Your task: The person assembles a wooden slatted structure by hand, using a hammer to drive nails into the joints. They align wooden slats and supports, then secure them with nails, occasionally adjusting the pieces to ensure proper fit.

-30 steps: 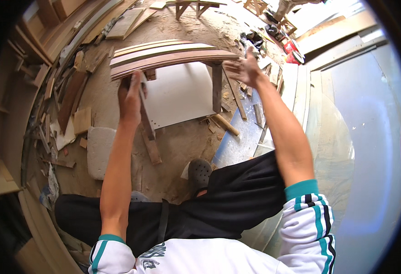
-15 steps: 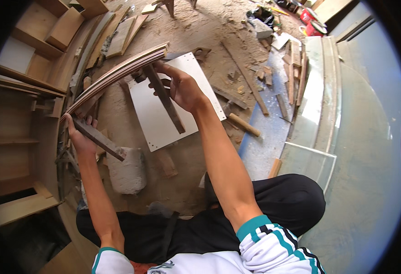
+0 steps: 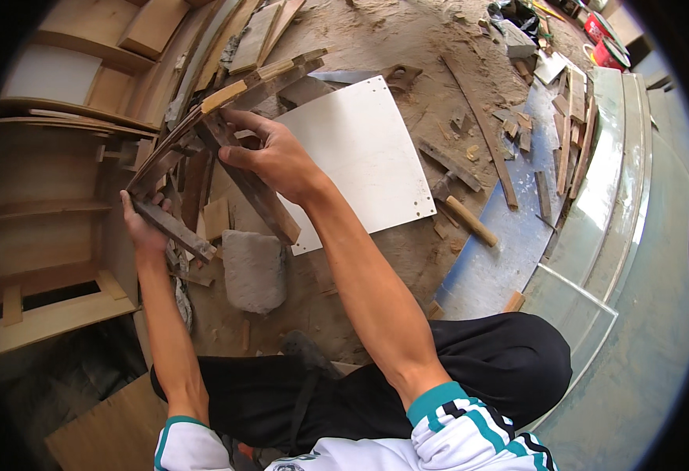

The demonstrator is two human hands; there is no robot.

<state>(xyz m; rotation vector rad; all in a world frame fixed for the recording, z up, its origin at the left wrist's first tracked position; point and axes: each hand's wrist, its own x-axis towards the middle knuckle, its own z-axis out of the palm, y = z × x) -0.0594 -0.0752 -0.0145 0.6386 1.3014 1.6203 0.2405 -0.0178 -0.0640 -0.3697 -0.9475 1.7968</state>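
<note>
A low wooden stool-like frame [image 3: 226, 96] with pale slat edges and dark legs is held tilted in front of me, left of centre. My left hand [image 3: 146, 226] is closed around its lower left corner, beside one dark leg [image 3: 178, 230]. My right hand [image 3: 270, 153] grips its upper side, with the thumb against another dark leg [image 3: 262, 196]. Behind it on the floor lies a white panel [image 3: 352, 149] with small holes at the corners. Below the frame stands a rough grey block [image 3: 254, 271]. A hammer [image 3: 470, 220] with a wooden handle lies right of the panel.
Open wooden cabinets [image 3: 42, 184] line the left side. On the right are a blue sheet [image 3: 486, 259], wood offcuts [image 3: 576, 118] and large glass panes [image 3: 588, 235]. A long dark strip [image 3: 482, 133] lies on the dusty floor. Red tins [image 3: 610, 53] stand far right.
The frame has turned in my hands, and its upper end has tipped up. My right hand has moved left and down along it. The view has shifted left, so the floor things appear further right.
</note>
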